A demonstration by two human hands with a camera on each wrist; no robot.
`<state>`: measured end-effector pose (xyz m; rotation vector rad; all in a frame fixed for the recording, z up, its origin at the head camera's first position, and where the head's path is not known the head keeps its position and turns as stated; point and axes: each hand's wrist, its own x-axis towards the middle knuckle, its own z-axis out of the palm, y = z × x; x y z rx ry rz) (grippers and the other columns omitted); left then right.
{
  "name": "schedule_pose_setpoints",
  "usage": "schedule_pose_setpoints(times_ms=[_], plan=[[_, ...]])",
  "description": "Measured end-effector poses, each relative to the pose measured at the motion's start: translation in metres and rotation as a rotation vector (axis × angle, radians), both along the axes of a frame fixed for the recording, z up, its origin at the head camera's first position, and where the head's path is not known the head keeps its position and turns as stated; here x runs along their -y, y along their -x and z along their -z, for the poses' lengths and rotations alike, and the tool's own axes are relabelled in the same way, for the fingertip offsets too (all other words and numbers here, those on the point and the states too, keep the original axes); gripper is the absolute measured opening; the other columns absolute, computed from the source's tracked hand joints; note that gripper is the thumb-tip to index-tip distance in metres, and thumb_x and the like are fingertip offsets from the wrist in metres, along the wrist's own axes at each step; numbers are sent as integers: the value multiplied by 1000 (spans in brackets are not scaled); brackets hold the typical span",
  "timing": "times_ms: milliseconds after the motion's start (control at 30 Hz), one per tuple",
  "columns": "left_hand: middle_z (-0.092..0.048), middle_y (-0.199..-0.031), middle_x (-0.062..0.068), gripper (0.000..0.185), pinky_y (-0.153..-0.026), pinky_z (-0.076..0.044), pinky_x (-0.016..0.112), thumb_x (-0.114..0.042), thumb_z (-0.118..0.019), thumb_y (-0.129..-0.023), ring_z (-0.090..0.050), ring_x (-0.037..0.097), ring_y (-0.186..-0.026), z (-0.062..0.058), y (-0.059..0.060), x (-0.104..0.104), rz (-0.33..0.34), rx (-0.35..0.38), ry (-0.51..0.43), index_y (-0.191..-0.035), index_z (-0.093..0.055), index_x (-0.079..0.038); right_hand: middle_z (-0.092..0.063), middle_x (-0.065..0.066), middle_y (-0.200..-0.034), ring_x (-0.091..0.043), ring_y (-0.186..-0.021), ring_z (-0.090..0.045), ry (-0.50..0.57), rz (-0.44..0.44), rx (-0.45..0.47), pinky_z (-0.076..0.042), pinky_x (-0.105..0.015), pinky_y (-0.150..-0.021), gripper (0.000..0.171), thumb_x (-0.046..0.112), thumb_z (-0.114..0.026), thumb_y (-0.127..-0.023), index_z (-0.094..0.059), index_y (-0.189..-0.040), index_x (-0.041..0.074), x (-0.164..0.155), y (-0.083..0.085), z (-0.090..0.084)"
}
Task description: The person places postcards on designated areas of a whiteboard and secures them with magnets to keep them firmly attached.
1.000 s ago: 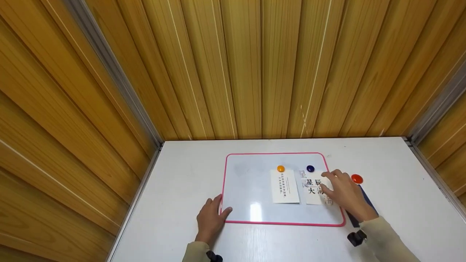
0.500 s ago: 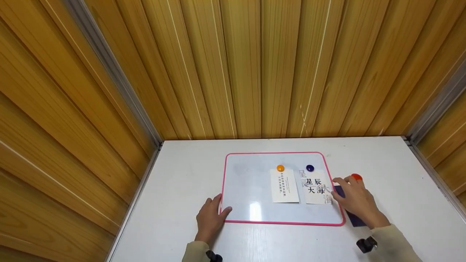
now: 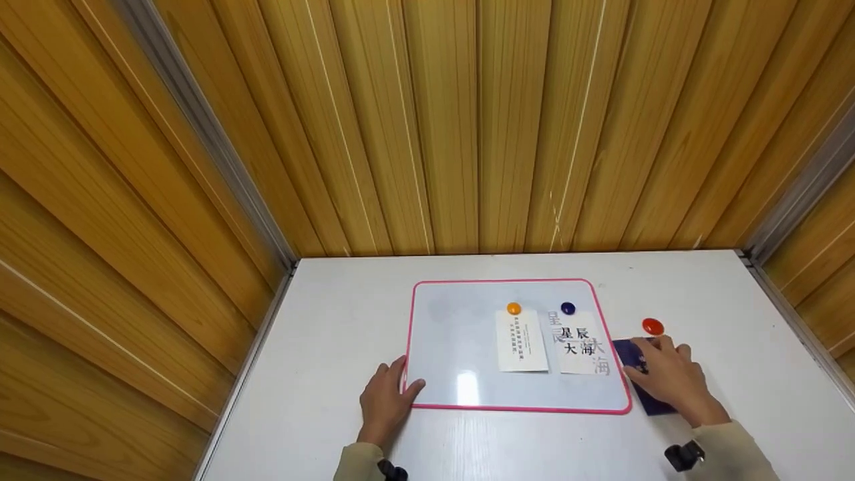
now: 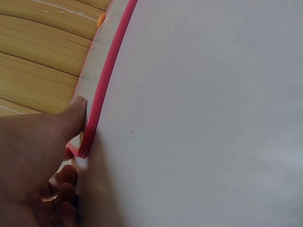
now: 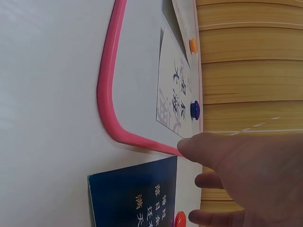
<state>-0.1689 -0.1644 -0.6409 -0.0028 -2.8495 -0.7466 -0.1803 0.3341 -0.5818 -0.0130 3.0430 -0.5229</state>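
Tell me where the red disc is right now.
In the head view, the red disc lies on the white table, right of the pink-edged whiteboard, just beyond the dark blue card and the right hand.

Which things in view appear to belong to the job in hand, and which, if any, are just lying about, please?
Likely job items: whiteboard, fine-print white card, bold-print white card, orange magnet, navy magnet, dark blue card, red magnet.

Surroundings only: table, panelled walls; no stray item stands out.

Seemingly little room: whiteboard (image 3: 444, 354) beside blue card (image 5: 132, 194)
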Motion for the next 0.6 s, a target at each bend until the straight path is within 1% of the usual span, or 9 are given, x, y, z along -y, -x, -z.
schedule_pose_setpoints(times_ms=[167, 333, 433, 600], plan=[[-55, -87, 0, 63, -65, -47, 38, -44, -82, -85, -44, 13, -68, -2, -1, 0, -1, 1, 1, -135, -65, -10, -37, -43, -132, -64, -111, -38, 8, 37, 83, -41, -74, -81, 75, 37, -75, -91, -45, -145, -5, -6, -3, 0], [-59, -91, 3, 63, -69, -50, 42, -43, -82, -86, -51, 15, -72, -2, -1, 0, 3, -1, -7, -135, -65, -8, -30, -50, -132, -70, -112, -34, 15, 67, 180, -41, -77, -82, 82, 43, -73, -93, -38, -148, -6, -10, -4, -1], [-61, -94, 5, 63, -70, -51, 43, -43, -82, -86, -54, 17, -75, -2, -1, 0, 3, 4, -9, -135, -65, -8, -29, -52, -128, -70, -110, -34, 17, 78, 203, -42, -77, -80, 85, 45, -73, -92, -36, -148, -7, -12, -4, -1], [-60, -92, 4, 63, -70, -50, 42, -44, -82, -85, -52, 16, -73, -3, -1, 0, -4, 16, -1, -136, -65, -9, -29, -53, -125, -71, -108, -35, 28, 87, 202, -44, -75, -77, 84, 44, -73, -92, -35, -147, -7, -14, -6, 1]])
